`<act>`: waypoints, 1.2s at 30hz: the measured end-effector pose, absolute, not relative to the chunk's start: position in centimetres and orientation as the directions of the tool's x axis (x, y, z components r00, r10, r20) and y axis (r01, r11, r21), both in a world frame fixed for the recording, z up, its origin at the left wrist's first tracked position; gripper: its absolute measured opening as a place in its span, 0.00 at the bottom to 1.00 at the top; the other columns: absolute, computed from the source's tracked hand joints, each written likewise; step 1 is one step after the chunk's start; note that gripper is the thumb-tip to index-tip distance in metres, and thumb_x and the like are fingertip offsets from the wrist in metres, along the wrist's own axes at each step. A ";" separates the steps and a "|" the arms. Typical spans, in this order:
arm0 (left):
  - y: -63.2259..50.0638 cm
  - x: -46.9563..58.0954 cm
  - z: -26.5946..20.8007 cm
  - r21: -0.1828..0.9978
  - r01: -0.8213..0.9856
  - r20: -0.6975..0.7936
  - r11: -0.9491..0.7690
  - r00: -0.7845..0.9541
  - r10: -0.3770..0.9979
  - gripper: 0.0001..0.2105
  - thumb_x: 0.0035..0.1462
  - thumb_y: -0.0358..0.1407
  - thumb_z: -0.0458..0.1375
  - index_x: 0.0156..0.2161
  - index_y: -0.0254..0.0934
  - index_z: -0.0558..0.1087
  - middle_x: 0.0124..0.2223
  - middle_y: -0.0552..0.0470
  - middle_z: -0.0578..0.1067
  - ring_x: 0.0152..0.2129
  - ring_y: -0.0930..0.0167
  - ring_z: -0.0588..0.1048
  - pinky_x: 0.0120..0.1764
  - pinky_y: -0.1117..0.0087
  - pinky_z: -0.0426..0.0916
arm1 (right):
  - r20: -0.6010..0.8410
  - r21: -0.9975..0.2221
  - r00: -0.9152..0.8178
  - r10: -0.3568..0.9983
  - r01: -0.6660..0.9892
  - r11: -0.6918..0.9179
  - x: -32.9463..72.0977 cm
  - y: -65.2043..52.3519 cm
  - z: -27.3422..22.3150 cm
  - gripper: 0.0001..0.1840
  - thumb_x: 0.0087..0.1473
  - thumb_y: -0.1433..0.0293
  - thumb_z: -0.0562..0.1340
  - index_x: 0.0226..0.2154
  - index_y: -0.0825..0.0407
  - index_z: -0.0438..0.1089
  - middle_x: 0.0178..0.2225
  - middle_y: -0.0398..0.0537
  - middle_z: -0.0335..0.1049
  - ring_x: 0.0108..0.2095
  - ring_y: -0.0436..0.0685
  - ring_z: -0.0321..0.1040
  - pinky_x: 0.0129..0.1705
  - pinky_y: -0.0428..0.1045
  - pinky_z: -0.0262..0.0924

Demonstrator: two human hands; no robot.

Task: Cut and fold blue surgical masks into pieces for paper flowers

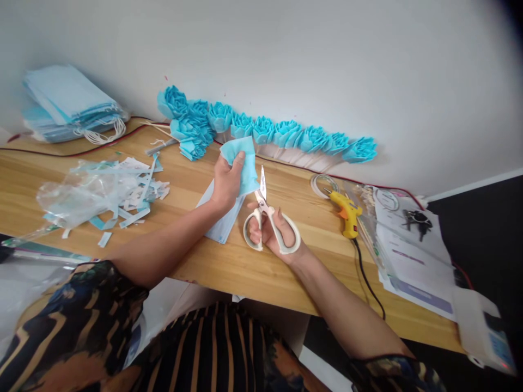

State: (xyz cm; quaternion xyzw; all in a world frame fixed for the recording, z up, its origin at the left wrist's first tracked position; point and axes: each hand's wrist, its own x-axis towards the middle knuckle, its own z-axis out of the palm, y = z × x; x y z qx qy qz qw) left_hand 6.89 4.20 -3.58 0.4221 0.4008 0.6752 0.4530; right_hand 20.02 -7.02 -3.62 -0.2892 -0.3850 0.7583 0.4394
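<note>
Near centre, the left hand point(226, 185) pinches folded blue fabric point(248, 175), seemingly to keep its edge steady beside spread scissors point(261, 203), gripped by the right hand point(285, 231) at five o'clock, though whether they touch it is unclear.

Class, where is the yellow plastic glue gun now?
In the head view, the yellow plastic glue gun lies toward the right on the wooden table, between the right hand and white printed papers.

Counted in my view: one pair of scissors point(262, 203), one blue piece point(247, 173), one glue gun point(348, 215), one bunch of keys point(419, 219), at least ten flowers point(263, 129).
</note>
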 end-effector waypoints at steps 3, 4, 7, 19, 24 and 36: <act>4.3 6.9 -3.6 0.920 -0.278 0.209 -0.275 -0.245 0.947 0.12 0.60 0.44 0.60 0.41 0.37 0.71 0.38 0.51 0.77 0.33 0.71 0.76 0.36 0.72 0.72 | -0.083 -0.839 -0.459 0.885 -0.447 -0.311 20.0 -7.0 -3.7 0.30 0.52 0.43 0.62 0.46 0.49 0.68 0.25 0.40 0.65 0.23 0.50 0.60 0.23 0.47 0.56; 4.4 6.9 -3.6 0.919 -0.276 0.210 -0.281 -0.260 0.943 0.11 0.60 0.43 0.60 0.41 0.37 0.71 0.38 0.50 0.77 0.34 0.71 0.76 0.37 0.72 0.72 | -0.080 -0.838 -0.461 0.884 -0.450 -0.310 20.0 -7.0 -3.7 0.30 0.53 0.44 0.62 0.46 0.49 0.68 0.26 0.40 0.65 0.23 0.50 0.60 0.23 0.47 0.56; 4.6 6.7 -3.7 0.923 -0.252 0.212 -0.290 -0.295 0.931 0.12 0.60 0.44 0.60 0.42 0.37 0.71 0.40 0.50 0.77 0.37 0.70 0.76 0.40 0.71 0.71 | -0.080 -0.838 -0.456 0.887 -0.450 -0.307 20.0 -7.0 -3.8 0.30 0.52 0.43 0.62 0.46 0.49 0.68 0.26 0.40 0.65 0.23 0.50 0.60 0.23 0.47 0.56; 4.2 7.0 -3.7 0.918 -0.252 0.251 -0.305 -0.226 0.941 0.13 0.59 0.46 0.61 0.41 0.38 0.72 0.37 0.51 0.77 0.34 0.71 0.76 0.38 0.71 0.73 | -0.084 -0.847 -0.463 0.882 -0.434 -0.308 20.2 -7.0 -3.8 0.31 0.52 0.42 0.60 0.47 0.48 0.69 0.28 0.42 0.65 0.24 0.50 0.60 0.25 0.47 0.60; 4.8 6.7 -4.0 0.917 -0.274 0.211 -0.290 -0.285 0.935 0.14 0.59 0.46 0.61 0.42 0.37 0.71 0.38 0.50 0.77 0.35 0.71 0.76 0.38 0.71 0.72 | -0.102 -0.860 -0.474 0.875 -0.399 -0.317 20.1 -6.9 -3.4 0.34 0.50 0.39 0.60 0.47 0.48 0.68 0.26 0.42 0.65 0.23 0.51 0.60 0.25 0.48 0.60; 5.1 6.4 -3.9 0.923 -0.234 0.227 -0.304 -0.306 0.924 0.15 0.59 0.47 0.61 0.41 0.36 0.72 0.38 0.49 0.77 0.35 0.69 0.76 0.38 0.70 0.72 | -0.070 -0.842 -0.532 0.844 -0.422 -0.336 20.2 -7.0 -4.0 0.32 0.54 0.42 0.58 0.48 0.49 0.68 0.27 0.42 0.66 0.25 0.51 0.63 0.26 0.48 0.62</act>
